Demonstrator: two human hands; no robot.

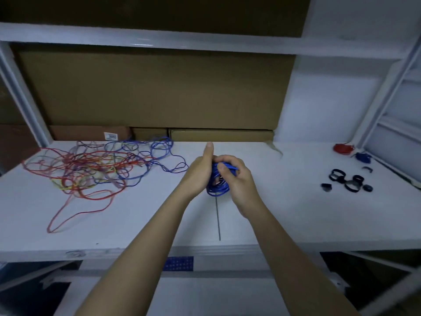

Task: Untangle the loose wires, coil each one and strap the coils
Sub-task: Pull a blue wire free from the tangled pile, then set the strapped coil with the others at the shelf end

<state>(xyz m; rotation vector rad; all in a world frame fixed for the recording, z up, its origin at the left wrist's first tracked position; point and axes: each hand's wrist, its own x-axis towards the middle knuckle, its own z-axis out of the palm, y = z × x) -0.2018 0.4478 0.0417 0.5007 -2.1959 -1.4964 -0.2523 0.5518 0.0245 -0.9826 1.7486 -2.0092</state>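
- Holding the blue wire coil [217, 185] between both hands, we keep it raised over the middle of the white shelf board [136, 215].
- Our left hand [200, 169] grips the coil from the 9 o'clock side; its thumb points straight up toward 12 o'clock, and its fingers are hidden behind the loops.
- Our right hand [234, 176] grasps the coil from the 3 o'clock side, fingers curled over the top of the loops and the thumb pressing the blue strands.
- A short blue wire end [231, 167] sticks out toward 3 o'clock, across the right hand's fingers.
- We cannot tell whether the coil's lowest loops touch the board.
- At 9 o'clock from the coil, the tangle of loose wires [98, 169] lies spread on the board: red, blue, yellow and pale strands crossing one another.
- One long red loop [75, 213] trails from the tangle toward 7 o'clock.
- At 3 o'clock, well apart from the hands, a cluster of black straps [348, 181] lies on the board.
- At 2 o'clock, near the right upright, a red coil [342, 148] and a blue coil [362, 157] lie side by side.
- At 12 o'clock, cardboard boxes [155, 87] stand against the back of the shelf.
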